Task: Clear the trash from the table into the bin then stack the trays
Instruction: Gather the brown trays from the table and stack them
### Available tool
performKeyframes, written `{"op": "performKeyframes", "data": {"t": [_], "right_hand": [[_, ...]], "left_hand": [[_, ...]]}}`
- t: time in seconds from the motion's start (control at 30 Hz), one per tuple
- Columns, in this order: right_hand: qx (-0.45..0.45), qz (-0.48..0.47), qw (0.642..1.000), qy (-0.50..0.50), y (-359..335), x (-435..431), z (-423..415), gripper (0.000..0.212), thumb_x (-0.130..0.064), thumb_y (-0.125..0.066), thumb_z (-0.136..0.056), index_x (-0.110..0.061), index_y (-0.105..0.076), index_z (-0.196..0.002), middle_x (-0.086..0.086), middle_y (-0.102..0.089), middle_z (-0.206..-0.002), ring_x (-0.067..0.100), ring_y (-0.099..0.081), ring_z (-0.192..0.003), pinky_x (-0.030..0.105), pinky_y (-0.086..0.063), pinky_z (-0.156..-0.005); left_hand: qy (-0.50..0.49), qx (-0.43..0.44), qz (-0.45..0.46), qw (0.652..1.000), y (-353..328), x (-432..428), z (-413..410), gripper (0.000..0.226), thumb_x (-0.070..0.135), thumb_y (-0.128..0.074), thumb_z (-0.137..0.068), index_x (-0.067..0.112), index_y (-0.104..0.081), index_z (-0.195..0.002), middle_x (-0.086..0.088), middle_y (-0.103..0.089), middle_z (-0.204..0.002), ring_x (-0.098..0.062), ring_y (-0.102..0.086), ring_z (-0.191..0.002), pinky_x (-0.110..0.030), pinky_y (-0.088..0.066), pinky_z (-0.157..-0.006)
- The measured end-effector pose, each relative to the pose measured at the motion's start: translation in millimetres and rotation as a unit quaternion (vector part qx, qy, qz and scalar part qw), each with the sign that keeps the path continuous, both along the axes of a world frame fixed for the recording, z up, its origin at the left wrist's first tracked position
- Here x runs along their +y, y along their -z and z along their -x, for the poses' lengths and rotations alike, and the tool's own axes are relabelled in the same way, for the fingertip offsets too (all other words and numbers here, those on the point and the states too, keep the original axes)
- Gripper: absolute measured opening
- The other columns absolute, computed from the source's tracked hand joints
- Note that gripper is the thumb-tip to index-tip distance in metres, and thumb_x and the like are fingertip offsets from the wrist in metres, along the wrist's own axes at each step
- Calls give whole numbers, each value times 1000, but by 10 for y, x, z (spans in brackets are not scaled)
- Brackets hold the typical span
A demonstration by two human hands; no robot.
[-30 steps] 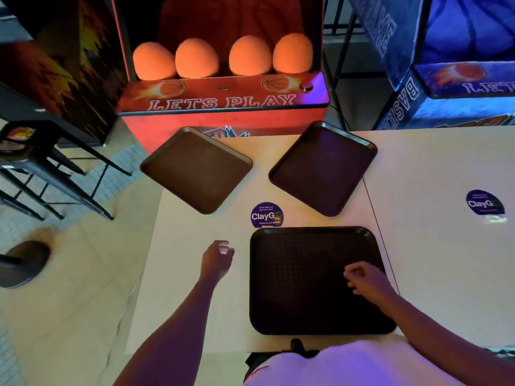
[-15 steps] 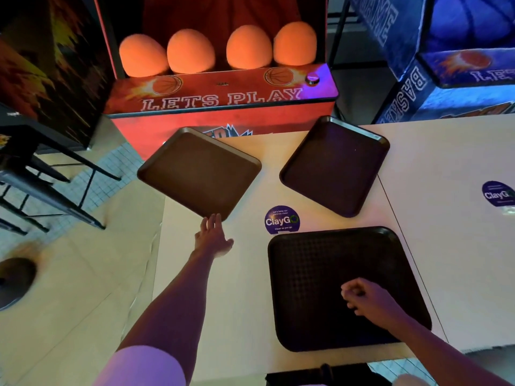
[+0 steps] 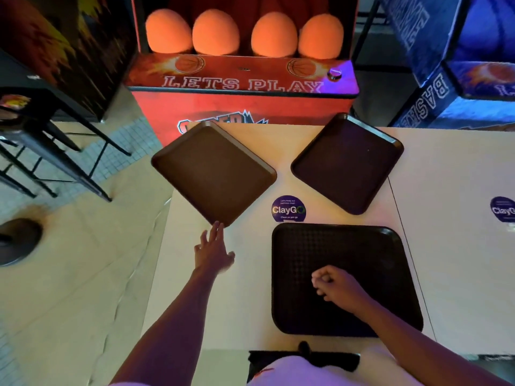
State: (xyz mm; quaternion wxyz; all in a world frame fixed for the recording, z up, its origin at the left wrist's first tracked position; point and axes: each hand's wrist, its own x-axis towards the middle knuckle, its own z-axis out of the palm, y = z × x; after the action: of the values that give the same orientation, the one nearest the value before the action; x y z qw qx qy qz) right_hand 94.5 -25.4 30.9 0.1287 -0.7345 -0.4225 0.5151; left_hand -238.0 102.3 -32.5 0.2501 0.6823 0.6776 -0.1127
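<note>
Three bare trays lie on a pale table. A brown tray sits turned at the far left, overhanging the table's left edge. A dark tray sits turned at the far right. A black textured tray lies square in front of me. My left hand is open, fingers stretched forward, fingertips at the brown tray's near corner. My right hand rests as a loose fist on the black tray, holding nothing I can see. No trash or bin is in view.
A round purple ClayGo sticker marks the table between the trays. A red arcade basketball machine with several orange balls stands behind the table. A blue machine is at the right, black stool legs at the left.
My left hand has opened and reached forward from the table's middle to the brown tray's near corner. My right hand stayed fisted on the black tray.
</note>
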Motion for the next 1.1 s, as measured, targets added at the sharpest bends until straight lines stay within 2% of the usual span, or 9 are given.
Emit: {"op": "performKeyframes", "data": {"t": [0.3,0.47,0.67,0.77,0.87,0.97,1.03,1.1], "right_hand": [[25,4,997,-66,29,105,406,11,-28,-66,-95,-24,-67,-104,-1,-73,-97,7,-74,-81,29,-62,-72],[51,3,995,-86,17,258,641,16,-31,-66,-95,-25,-67,-110,-3,-72,-102,8,-73,-87,29,-63,-74],[61,8,991,-121,74,370,821,20,-33,-62,-96,-26,-64,-114,-4,-71,-105,10,-73,-92,35,-63,-82],[60,15,990,-130,108,381,897,23,-33,-63,-95,-26,-65,-117,-4,-70,-106,10,-73,-91,34,-63,-81],[63,18,989,-132,125,387,962,26,-32,-64,-95,-23,-65,-120,-2,-69,-109,11,-72,-94,33,-63,-80],[73,19,987,-139,143,426,1005,29,-33,-64,-94,-23,-65,-121,-2,-69,-109,11,-71,-97,33,-63,-81],[81,24,986,-142,151,475,1041,30,-35,-66,-92,-24,-66,-120,-2,-71,-110,11,-71,-97,35,-62,-84],[83,22,985,-150,141,539,1099,30,-36,-67,-90,-26,-65,-119,-3,-72,-109,11,-72,-96,37,-62,-86]], "left_hand": [[-65,-30,-58,996,24,-1194,374,88,45,-65,-92,26,-17,-163,12,-5,-173,-26,-23,-155,-51,-47,-108],[-123,-1,-81,989,12,-1710,504,75,44,-63,-93,28,-32,-158,15,-19,-170,-25,-33,-149,-49,-52,-101],[-230,27,-114,966,24,-2092,779,52,42,-66,-93,21,-59,-140,10,-44,-160,-29,-46,-136,-51,-52,-93],[-297,29,-148,943,21,-2246,893,37,36,-70,-91,18,-69,-124,3,-57,-148,-32,-52,-128,-51,-52,-90],[-375,-4,-208,903,18,-2343,900,20,26,-74,-89,16,-71,-106,-8,-65,-123,-38,-58,-112,-51,-52,-83],[-485,-72,-239,838,-26,-2382,728,15,24,-74,-89,16,-67,-100,-10,-63,-107,-38,-56,-103,-50,-50,-85],[-594,-155,-209,761,-45,-2398,550,20,27,-73,-90,13,-63,-98,-8,-62,-101,-36,-59,-101,-47,-49,-88],[-700,-214,-120,671,-53,-2391,384,33,41,-73,-88,14,-57,-100,-6,-64,-97,-33,-67,-93,-45,-55,-89]]}}
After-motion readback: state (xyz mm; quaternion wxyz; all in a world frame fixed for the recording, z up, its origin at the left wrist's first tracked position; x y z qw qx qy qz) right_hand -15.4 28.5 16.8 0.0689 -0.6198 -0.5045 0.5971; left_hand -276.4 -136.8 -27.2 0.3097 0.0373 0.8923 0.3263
